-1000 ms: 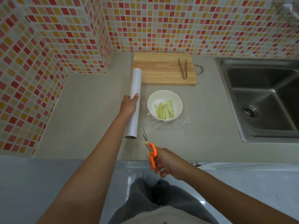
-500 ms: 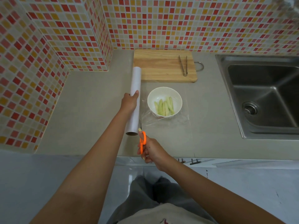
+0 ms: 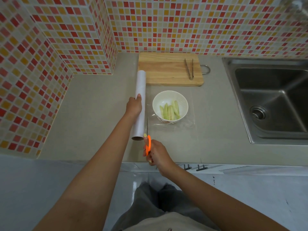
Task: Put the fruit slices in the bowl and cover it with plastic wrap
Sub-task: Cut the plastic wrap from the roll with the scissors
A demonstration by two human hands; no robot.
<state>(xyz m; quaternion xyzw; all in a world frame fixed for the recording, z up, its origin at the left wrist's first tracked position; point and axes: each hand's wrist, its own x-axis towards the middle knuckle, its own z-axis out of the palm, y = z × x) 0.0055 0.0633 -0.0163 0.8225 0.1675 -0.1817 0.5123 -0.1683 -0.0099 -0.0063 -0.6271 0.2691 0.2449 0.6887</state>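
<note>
A white bowl (image 3: 170, 98) holds several pale green fruit slices (image 3: 170, 111) on the grey counter. A clear sheet of plastic wrap (image 3: 180, 129) lies spread over and around the bowl, still joined to the white roll (image 3: 140, 90) at its left. My left hand (image 3: 134, 106) presses on the middle of the roll. My right hand (image 3: 155, 153) grips orange-handled scissors (image 3: 147, 142), whose blades point away from me along the roll's right side at the near edge of the sheet.
A wooden cutting board (image 3: 168, 72) with metal tongs (image 3: 190, 68) lies behind the bowl. A steel sink (image 3: 273, 100) fills the right. Tiled walls close the left and back. The counter's front edge (image 3: 83, 161) is near my right hand.
My right hand moved the scissors left and forward, from the front edge to beside the roll's near end, blades now along the wrap. The left hand stayed on the roll.
</note>
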